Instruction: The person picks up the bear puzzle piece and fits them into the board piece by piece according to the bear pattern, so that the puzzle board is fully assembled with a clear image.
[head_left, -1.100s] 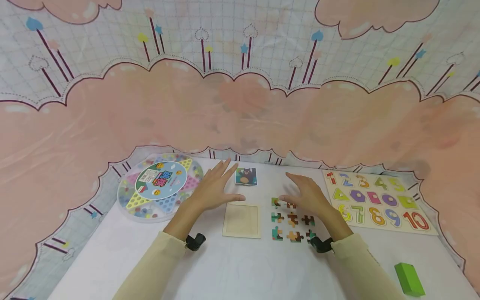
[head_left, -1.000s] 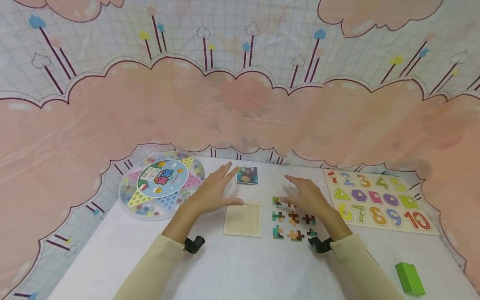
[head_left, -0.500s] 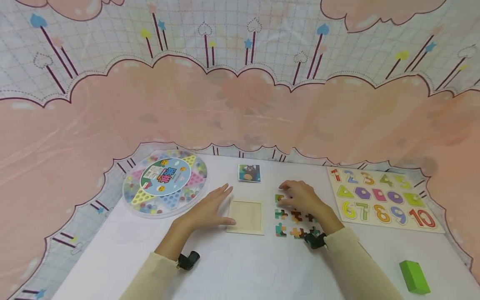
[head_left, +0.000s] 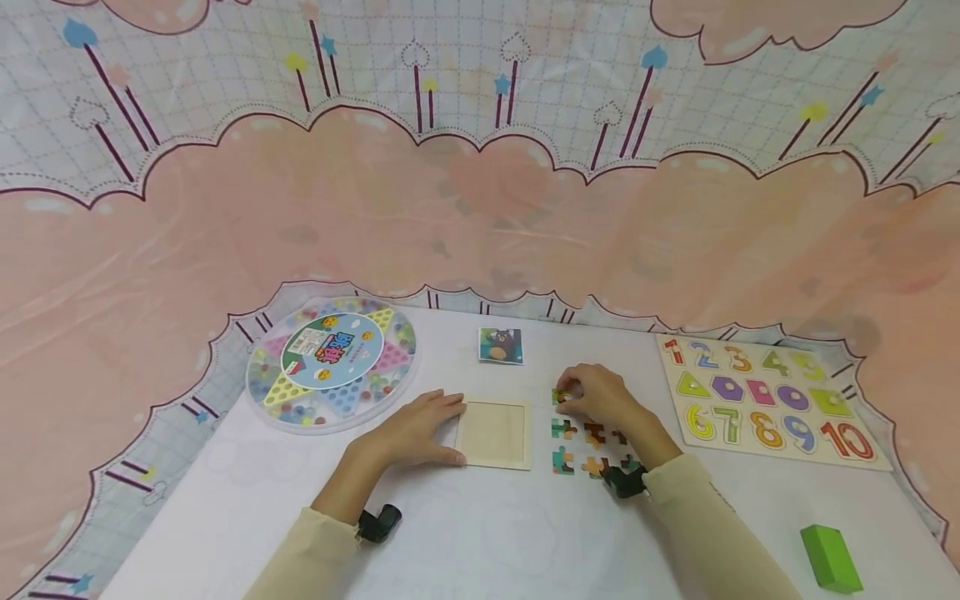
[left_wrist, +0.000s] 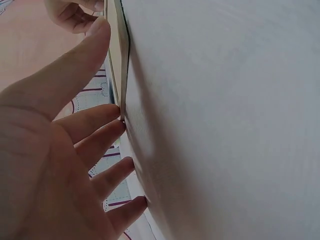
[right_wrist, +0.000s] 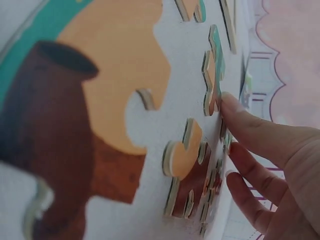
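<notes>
My left hand (head_left: pixel 414 432) rests at the left side of a shallow square wooden puzzle tray (head_left: pixel 492 435), thumb near its front left corner and index finger near its back left corner. The left wrist view shows the fingers (left_wrist: pixel 97 145) fairly straight, tips against the tray edge and table. With thumb and curled fingers, my right hand (head_left: pixel 600 396) pinches a small green and brown jigsaw piece (head_left: pixel 557 397) at the back left of a group of pieces. Several other jigsaw pieces (head_left: pixel 562 461) lie in rows on the white table, some partly hidden beneath my right hand and wrist.
A small bear picture card (head_left: pixel 501 346) lies behind the tray. To the left is a round Chinese checkers set (head_left: pixel 330 367) with marbles. A number and shape board (head_left: pixel 772 400) lies right, and a green block (head_left: pixel 831 558) sits near the front right.
Both hands have come down from above the table. The left hand has moved toward me to the tray's left edge. The right hand's fingers have closed on the back left jigsaw piece.
</notes>
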